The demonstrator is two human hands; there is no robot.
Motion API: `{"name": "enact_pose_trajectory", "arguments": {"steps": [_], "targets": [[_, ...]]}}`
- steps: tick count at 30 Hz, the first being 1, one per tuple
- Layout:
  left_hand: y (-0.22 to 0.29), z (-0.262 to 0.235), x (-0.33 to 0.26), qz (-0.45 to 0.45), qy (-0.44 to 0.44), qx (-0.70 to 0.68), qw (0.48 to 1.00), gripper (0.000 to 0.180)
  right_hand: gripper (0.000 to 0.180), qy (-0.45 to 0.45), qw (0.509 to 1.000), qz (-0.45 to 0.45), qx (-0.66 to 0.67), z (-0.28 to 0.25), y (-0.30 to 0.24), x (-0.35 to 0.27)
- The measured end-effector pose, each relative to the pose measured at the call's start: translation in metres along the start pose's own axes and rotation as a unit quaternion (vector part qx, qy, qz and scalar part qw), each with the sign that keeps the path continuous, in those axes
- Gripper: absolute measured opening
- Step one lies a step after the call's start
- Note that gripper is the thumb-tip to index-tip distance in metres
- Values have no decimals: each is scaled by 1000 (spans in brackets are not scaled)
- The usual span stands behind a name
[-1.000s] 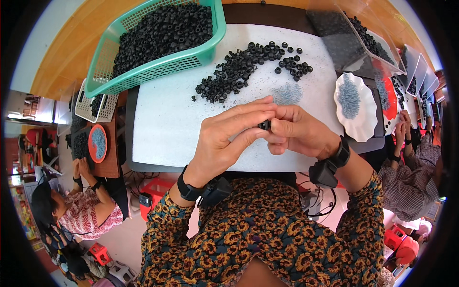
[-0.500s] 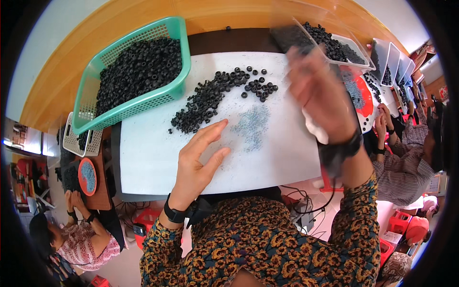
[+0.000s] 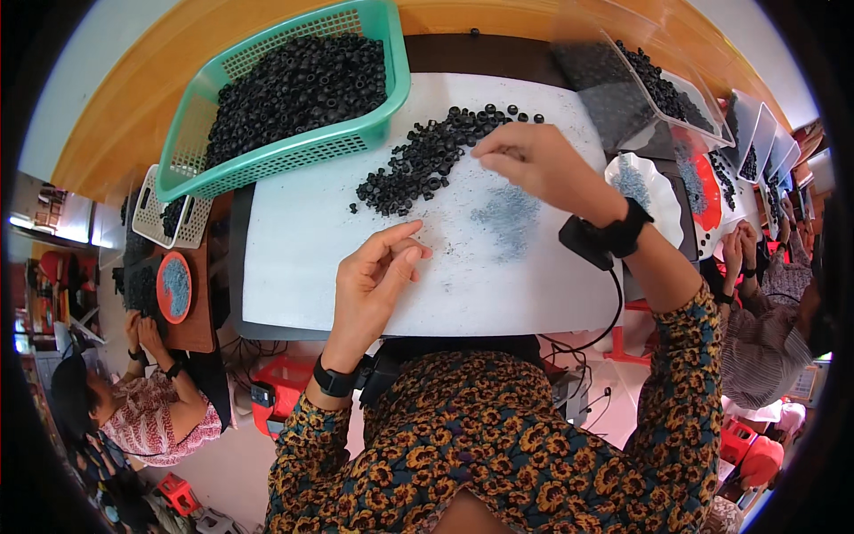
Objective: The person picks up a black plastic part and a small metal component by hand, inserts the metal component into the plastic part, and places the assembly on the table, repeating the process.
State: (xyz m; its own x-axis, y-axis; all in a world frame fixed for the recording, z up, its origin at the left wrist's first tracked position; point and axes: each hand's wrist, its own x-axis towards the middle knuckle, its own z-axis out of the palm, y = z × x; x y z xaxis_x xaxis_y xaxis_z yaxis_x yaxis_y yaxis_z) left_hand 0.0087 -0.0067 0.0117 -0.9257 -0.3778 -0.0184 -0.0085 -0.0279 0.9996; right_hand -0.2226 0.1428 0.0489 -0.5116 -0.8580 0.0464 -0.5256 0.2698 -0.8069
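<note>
On the white bench [image 3: 294, 258], in the head view, a loose heap of small black rings [image 3: 418, 160] lies in a streak whose long axis runs from about seven o'clock up to one o'clock, ending in a few scattered pieces near the far edge. The right hand [image 3: 534, 165] hangs over the heap's upper right end, the rings lying at about nine o'clock from its fingertips and just beside them; its grip is pressed together, thumb against forefinger, though whether a ring sits between them cannot be told. The left hand [image 3: 374, 276] rests lower on the bench, the heap at roughly twelve o'clock from it and some way apart, so the right hand is plainly the nearer of the two; its grip is loosely curled and half spread, holding nothing visible. A faint patch of blue-grey specks [image 3: 507, 218] lies on the bench at five o'clock from the heap, between the two hands. At eleven o'clock from the heap a green mesh basket [image 3: 285, 165] stands piled full of the same black rings. At two o'clock a clear plastic tray [image 3: 685, 93] holds more of them, blurred at its near end. A white scalloped dish [image 3: 658, 191] at three o'clock carries blue-grey specks. Other people's hands work at both sides.
</note>
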Motion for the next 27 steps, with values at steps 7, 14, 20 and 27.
{"name": "enact_pose_trajectory", "arguments": {"steps": [7,14,20,27], "targets": [[-6,2,-1,23,6,-5,1000,30,20,-2,966,-162,-203,40,3,20],[-2,1,-2,12,5,-16,1000,30,16,6,973,-124,-196,37,0,15],[3,7,4,22,20,-38,999,29,18,-60,996,-11,65,23,-41,-12],[4,14,13,156,20,5,988,28,27,-91,942,42,320,35,-46,-33]]}}
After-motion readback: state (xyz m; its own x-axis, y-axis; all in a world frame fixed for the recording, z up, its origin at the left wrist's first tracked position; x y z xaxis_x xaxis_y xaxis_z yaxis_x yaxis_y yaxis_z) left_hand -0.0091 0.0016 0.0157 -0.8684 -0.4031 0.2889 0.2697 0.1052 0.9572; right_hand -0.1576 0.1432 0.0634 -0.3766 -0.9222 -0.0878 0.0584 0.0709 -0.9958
